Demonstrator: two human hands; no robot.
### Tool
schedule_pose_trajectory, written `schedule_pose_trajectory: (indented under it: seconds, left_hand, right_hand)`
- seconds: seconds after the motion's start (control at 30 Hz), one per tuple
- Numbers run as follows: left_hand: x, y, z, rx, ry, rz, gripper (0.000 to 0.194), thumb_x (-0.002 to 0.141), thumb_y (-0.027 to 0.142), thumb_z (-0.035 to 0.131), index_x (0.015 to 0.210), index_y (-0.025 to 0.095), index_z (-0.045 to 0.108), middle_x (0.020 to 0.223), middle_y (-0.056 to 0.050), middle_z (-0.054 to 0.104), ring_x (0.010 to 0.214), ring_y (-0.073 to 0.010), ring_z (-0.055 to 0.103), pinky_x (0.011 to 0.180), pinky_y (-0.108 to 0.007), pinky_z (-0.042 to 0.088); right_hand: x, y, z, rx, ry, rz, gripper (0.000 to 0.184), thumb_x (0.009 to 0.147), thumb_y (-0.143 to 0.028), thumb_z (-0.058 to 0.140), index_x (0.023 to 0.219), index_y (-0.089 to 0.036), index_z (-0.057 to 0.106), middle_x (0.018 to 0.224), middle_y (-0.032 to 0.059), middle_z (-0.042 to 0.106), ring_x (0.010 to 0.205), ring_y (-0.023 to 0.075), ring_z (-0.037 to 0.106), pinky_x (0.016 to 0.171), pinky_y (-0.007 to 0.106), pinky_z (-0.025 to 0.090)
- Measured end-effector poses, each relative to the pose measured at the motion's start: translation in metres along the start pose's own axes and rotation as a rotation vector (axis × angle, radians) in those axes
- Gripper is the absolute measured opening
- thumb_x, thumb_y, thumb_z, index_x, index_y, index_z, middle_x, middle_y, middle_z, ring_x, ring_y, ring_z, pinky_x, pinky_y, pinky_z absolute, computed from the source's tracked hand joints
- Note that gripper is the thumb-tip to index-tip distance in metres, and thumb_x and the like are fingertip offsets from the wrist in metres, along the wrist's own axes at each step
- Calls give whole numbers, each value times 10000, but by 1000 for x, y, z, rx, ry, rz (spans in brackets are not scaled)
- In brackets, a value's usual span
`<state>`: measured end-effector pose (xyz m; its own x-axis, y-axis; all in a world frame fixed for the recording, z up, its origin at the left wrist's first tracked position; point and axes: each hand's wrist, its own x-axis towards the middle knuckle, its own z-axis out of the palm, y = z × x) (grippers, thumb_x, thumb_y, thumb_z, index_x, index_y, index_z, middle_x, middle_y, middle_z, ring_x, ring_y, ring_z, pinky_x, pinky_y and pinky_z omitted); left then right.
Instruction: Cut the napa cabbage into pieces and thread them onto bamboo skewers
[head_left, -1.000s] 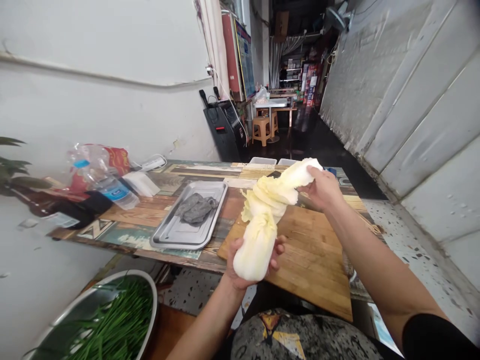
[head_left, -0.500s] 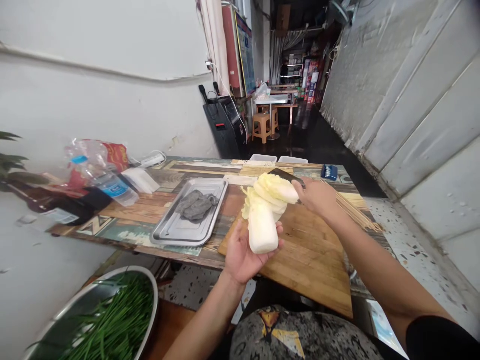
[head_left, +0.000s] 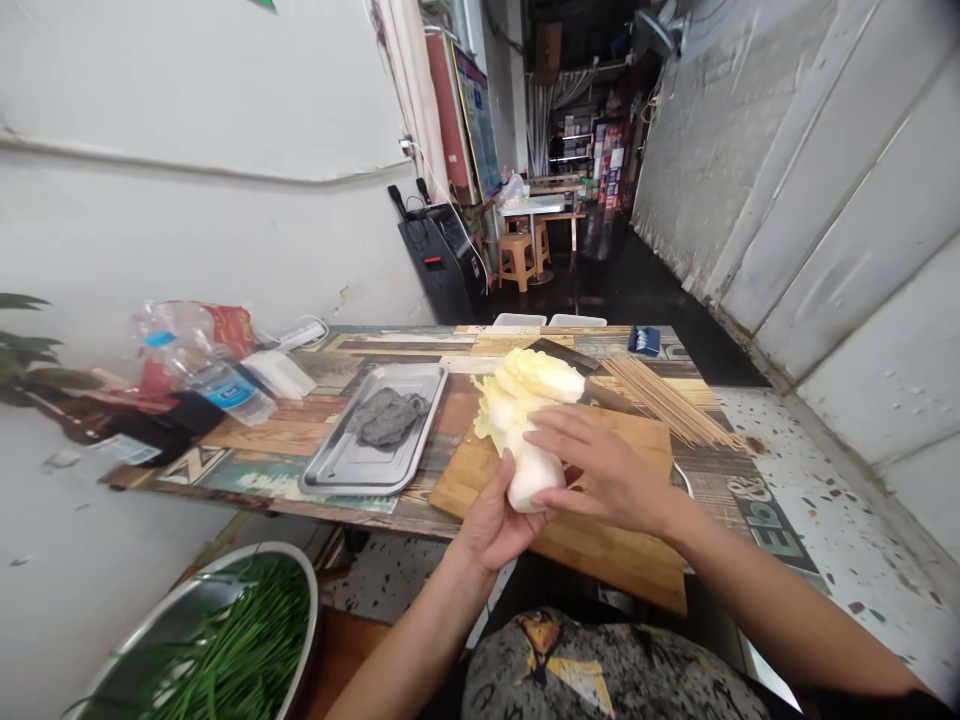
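My left hand (head_left: 491,525) is closed around the base of a pale napa cabbage piece (head_left: 538,475), its palm underneath and thumb along the side. My right hand (head_left: 600,470) grips the same piece from the right, fingers across the top and thumb at the thick white end. Just beyond, more yellow-edged cabbage leaves (head_left: 536,378) lie on the far part of the wooden cutting board (head_left: 600,560). Behind them is a dark-bladed knife (head_left: 564,354), its handle pointing right and partly hidden.
A metal tray (head_left: 315,478) with a crumpled grey cloth (head_left: 386,418) stands left of the board. Wooden skewers (head_left: 671,400) and a small blue box (head_left: 644,340) lie right. Bottles (head_left: 240,395) crowd the left end. Below sits a metal basin (head_left: 304,570) of green stalks.
My right hand has moved from the far leaves' end near the knife to the nearer cabbage piece in my left hand. The skewers and knife handle now show more.
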<state>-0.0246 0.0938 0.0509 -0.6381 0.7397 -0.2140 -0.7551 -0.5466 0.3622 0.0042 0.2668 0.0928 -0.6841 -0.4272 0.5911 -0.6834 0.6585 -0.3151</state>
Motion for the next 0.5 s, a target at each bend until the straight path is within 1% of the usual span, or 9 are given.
schedule_pose_trajectory:
  seconds: [0.07,0.13,0.2,0.27,0.33,0.4,0.47,0.5]
  left_hand:
    - [0,-1,0,-28,9,9,306,907,338,591,1168,178,599,1040,-65,715,920,-186,685,775,-275,559]
    - [0,-2,-1,-52,19,15,277,885,305,625,1134,187,610,1022,-50,723,894,-174,685,758,-266,557]
    - [-1,-3,-3,-59,10,23,316,853,289,665,1146,190,604,1033,-49,722,896,-175,680,786,-281,550]
    - [-1,-3,-4,-23,-21,37,416,823,284,691,1209,181,577,1064,-73,712,932,-202,672,832,-317,537]
    - [-2,-2,-5,45,-53,52,530,799,277,699,1289,167,527,1110,-109,692,986,-248,661,862,-361,523]
    - [-4,1,-8,94,-79,46,621,773,262,692,1346,159,475,1175,-143,659,1047,-283,640,846,-369,522]
    - [-5,5,-12,79,-105,13,680,735,261,686,1363,155,448,1236,-159,622,1110,-292,605,827,-354,520]
    - [-6,7,-14,47,-115,-3,697,711,268,690,1355,155,451,1235,-155,618,1118,-286,596,834,-355,514]
  right_hand:
    - [-2,-1,-1,-71,19,-70,508,899,-451,568,1316,-161,549,1323,174,579,1289,290,477,1054,495,424]
    - [-4,-2,0,-147,29,-125,514,919,-454,531,1308,-119,554,1322,201,576,1307,303,463,1056,493,428]
    - [-7,-2,2,-210,52,-135,499,945,-427,487,1326,-108,538,1327,205,575,1303,303,472,1040,480,449]
    - [-9,0,2,-258,132,-103,437,970,-349,431,1333,-128,532,1297,180,606,1243,279,538,999,443,490]
    - [-10,6,-3,-287,229,0,377,972,-280,383,1269,-156,579,1190,144,675,1101,252,635,920,397,536]
    - [-6,16,-15,-299,299,212,343,967,-285,360,1129,-183,645,1013,117,725,908,242,688,811,372,559]
    - [4,31,-29,-265,380,451,340,962,-338,357,945,-199,667,841,94,706,781,236,674,734,363,551]
    - [10,41,-34,-211,452,549,342,956,-362,362,872,-203,653,789,82,680,755,230,658,717,357,546]
